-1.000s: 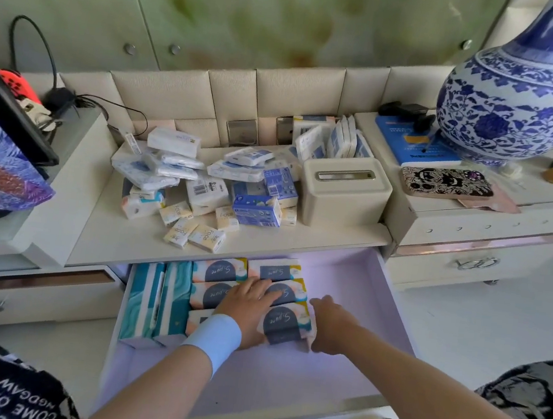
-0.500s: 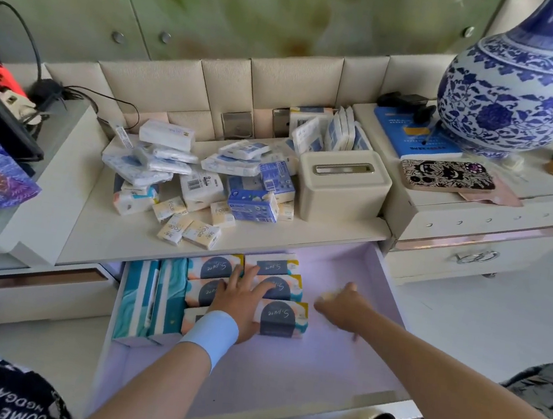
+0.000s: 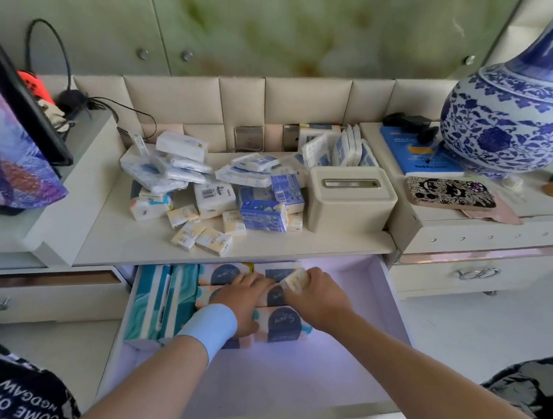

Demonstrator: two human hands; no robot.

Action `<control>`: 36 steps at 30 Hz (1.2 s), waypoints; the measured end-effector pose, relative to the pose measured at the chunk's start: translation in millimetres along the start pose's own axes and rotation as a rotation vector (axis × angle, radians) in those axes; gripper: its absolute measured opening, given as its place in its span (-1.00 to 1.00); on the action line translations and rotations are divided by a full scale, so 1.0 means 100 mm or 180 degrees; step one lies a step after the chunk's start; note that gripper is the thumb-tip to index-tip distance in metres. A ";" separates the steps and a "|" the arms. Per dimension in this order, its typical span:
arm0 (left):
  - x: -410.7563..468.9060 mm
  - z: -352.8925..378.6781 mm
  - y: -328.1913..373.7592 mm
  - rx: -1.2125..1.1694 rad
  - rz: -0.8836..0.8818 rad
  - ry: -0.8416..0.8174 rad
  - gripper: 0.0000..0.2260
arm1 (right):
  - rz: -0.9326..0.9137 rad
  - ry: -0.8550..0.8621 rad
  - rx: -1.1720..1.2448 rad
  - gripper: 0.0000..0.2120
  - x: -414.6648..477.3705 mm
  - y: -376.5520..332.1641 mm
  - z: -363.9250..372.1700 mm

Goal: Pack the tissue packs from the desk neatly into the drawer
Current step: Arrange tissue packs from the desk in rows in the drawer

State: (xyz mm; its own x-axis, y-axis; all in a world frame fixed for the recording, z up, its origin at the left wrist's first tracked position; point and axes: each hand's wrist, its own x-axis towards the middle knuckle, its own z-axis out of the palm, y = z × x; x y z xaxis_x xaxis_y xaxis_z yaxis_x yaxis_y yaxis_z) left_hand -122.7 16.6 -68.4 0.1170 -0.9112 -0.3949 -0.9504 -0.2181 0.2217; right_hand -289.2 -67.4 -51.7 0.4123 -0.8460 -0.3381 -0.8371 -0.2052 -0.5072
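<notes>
Your left hand (image 3: 244,298) lies flat, fingers straight, on the printed tissue packs (image 3: 284,324) lined up in the drawer (image 3: 391,312). Your right hand (image 3: 318,298), just beside it, pinches a small cream tissue pack (image 3: 294,279) in curled fingers and thumb, over the drawer's back row. Teal packs (image 3: 161,303) stand against the drawer's left wall. The loose pile of tissue packs (image 3: 219,189) lies on the desk (image 3: 140,242), above and behind the drawer.

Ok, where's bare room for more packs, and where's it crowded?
The drawer floor is bare right of the printed packs to the right wall, and along the front. The desk front-left is bare. Crowded: teal packs at drawer's left; loose pile beside the tissue box.
</notes>
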 end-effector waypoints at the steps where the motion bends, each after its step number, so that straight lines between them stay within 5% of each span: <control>1: -0.01 -0.09 -0.04 -0.0090 -0.0005 0.0212 -0.33 | -0.0171 0.0130 -0.0119 -0.37 0.00 -0.07 -0.04; 5: -0.04 -0.48 -0.28 0.0061 -0.0157 0.1125 -0.59 | -0.0776 0.0357 -0.0436 -0.40 0.07 -0.39 -0.18; 13: -0.07 -0.73 -0.82 0.0372 -0.0609 0.0201 -0.41 | -0.0883 0.0211 -0.0634 -0.64 0.54 -0.89 -0.04; 20: 0.13 -0.99 -0.75 -0.0082 -0.0633 0.0641 -0.49 | -0.0852 0.0233 -0.0537 -0.61 0.71 -0.95 -0.08; 24: 0.30 -1.27 -0.58 -0.0514 -0.0422 0.1061 -0.57 | -0.1171 0.0697 -0.0831 -0.72 0.74 -1.00 -0.41; 36: 1.34 -2.08 0.03 -0.0308 -0.0089 0.1382 -0.61 | -0.0902 0.1195 -0.0705 -0.73 1.72 -0.73 -1.76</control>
State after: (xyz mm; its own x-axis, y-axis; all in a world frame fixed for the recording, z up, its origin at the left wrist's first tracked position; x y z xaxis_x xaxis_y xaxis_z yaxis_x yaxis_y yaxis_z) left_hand -50.3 -178.6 65.0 0.2720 -0.9623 0.0045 -0.9162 -0.2575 0.3069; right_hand -220.3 -284.7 66.3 0.5104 -0.8520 0.1166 -0.7841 -0.5168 -0.3438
